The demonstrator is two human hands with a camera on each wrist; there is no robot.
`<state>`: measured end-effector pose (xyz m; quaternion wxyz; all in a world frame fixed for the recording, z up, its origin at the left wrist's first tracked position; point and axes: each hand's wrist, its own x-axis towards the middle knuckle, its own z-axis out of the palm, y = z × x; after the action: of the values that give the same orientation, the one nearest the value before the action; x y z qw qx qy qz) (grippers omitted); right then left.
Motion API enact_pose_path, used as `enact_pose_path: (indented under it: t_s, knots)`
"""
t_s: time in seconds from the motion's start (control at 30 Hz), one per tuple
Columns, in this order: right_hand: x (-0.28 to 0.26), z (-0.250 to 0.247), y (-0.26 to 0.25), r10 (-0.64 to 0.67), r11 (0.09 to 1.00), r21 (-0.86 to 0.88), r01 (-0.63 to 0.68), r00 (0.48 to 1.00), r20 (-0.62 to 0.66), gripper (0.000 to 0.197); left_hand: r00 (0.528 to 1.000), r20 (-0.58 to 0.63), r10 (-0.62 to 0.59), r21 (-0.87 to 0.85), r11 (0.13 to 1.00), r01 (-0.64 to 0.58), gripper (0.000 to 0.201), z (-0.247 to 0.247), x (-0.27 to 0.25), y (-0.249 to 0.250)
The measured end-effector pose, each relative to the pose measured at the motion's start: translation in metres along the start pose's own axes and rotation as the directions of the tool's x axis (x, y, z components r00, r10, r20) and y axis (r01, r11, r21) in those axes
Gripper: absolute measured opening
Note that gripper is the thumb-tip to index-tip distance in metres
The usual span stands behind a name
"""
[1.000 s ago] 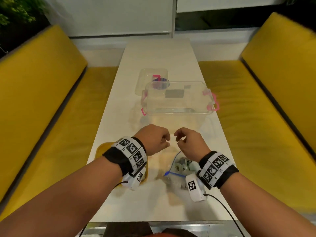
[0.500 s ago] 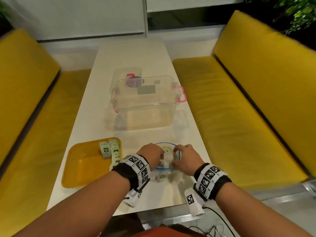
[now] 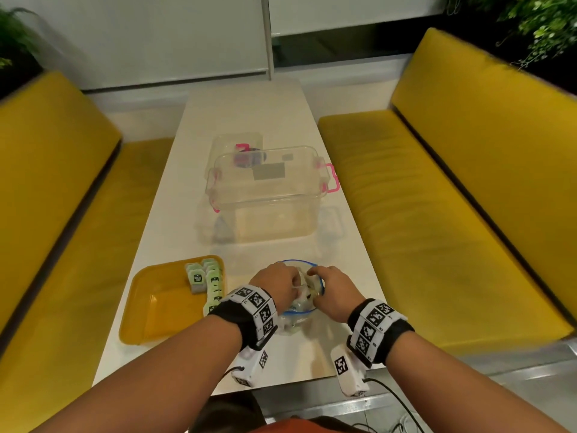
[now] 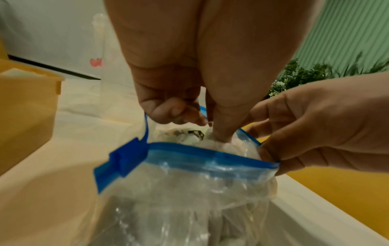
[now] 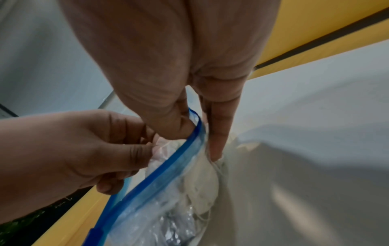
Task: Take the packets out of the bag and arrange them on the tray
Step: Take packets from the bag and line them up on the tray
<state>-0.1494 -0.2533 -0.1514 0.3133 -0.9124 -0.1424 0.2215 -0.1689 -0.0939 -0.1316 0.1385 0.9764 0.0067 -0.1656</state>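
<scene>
Two hands work a clear bag (image 3: pixel 296 310) near the desk's (image 3: pixel 249 114) front edge: the right hand (image 3: pixel 335 289) pinches its blue rim, the left hand (image 3: pixel 274 284) grips packets (image 4: pixel 189 136) inside.

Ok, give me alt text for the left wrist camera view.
A left hand reaches into an open clear zip bag with a blue slider, while the right hand pinches the bag's rim. A yellow tray sits on the pale table to the left.

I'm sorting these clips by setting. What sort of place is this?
Probably a cafe or canteen booth: two yellow cushioned benches face each other across a long white table, with leafy plants behind the seating and a window blind at the far end.
</scene>
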Motion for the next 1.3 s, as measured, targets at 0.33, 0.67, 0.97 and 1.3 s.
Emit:
enact_pose_path:
  t_s: [0.33,0.67,0.97,1.3]
  knots:
    - [0.007,-0.011,-0.013,-0.171,0.985,-0.012,0.172,0.967,-0.189,0.029,0.970,-0.211,0.123,-0.211,0.963,-0.168,0.015,-0.053,-0.016,0.009]
    - [0.009,-0.014,-0.010,-0.110,0.969,0.190,0.155,0.966,-0.232,0.021,0.998,-0.056,0.028,-0.129,0.991,-0.035,0.032,-0.037,-0.011,-0.007]
    - [0.008,-0.020,-0.012,-0.078,0.899,0.406,0.164,0.972,-0.220,0.017,0.993,0.116,-0.008,0.116,0.993,-0.005,0.014,-0.021,-0.008,-0.010]
    - [0.013,-0.018,-0.017,-0.107,0.891,0.429,0.148,0.987,-0.118,0.029,0.997,0.067,0.042,0.007,0.999,-0.043,0.020,-0.029,-0.014,-0.017]
